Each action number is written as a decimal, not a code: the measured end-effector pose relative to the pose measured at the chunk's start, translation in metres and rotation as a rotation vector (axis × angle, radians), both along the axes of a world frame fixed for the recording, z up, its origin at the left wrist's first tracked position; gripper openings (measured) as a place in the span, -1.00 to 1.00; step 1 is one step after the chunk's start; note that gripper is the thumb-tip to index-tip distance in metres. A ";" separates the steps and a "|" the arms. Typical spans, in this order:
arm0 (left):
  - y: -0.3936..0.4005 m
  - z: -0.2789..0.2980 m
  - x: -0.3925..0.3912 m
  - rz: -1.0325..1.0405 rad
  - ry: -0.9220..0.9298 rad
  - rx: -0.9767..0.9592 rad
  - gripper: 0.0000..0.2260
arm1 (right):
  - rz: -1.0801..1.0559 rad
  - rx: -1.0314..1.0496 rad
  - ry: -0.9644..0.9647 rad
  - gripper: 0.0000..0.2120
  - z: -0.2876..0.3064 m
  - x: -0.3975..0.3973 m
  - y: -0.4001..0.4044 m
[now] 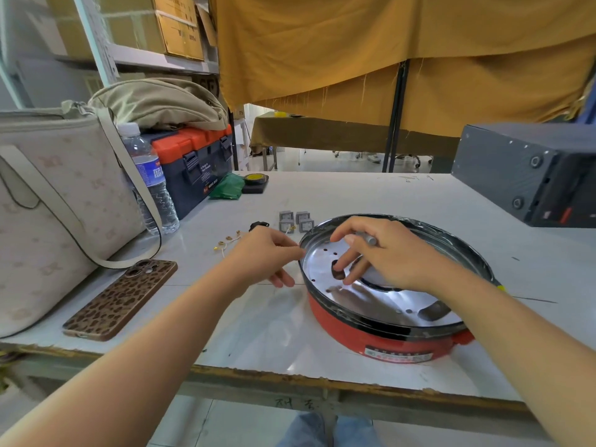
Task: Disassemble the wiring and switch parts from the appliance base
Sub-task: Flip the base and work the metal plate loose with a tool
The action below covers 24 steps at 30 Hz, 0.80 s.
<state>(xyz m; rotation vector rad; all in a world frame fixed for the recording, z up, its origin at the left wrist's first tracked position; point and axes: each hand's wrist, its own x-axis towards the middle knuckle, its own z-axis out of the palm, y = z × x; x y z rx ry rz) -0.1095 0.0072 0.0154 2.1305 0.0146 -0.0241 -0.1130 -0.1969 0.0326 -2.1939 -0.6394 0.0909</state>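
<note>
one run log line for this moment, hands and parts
left hand: pinching thin wire at rim | right hand: holding silver tool, fingers in appliance base | switch parts: on table

Appliance base point(387, 337) on surface point(277, 330), right of centre. Four switch blocks point(295, 221) just behind its left rim; loose wire terminals point(227, 242) left of them. Phone point(121, 300) front left; tote bag point(48, 201), water bottle point(151, 185), toolbox point(193, 166) behind phone. Box-shaped unit point(529, 172) far right.
</note>
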 end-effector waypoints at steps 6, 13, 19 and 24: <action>-0.007 0.001 0.003 -0.017 0.056 -0.068 -0.89 | -0.043 0.035 0.022 -0.80 0.003 -0.007 -0.017; -0.014 0.004 -0.001 0.054 -0.050 -0.152 -0.92 | -0.097 0.019 -0.047 -0.86 0.003 -0.016 -0.030; -0.005 0.019 0.001 0.183 -0.113 -0.326 -0.90 | -0.230 0.144 -0.236 -0.92 0.017 -0.012 -0.049; -0.016 0.036 0.012 0.196 -0.080 -0.558 -0.83 | -0.340 0.218 -0.307 -0.84 0.025 0.008 -0.062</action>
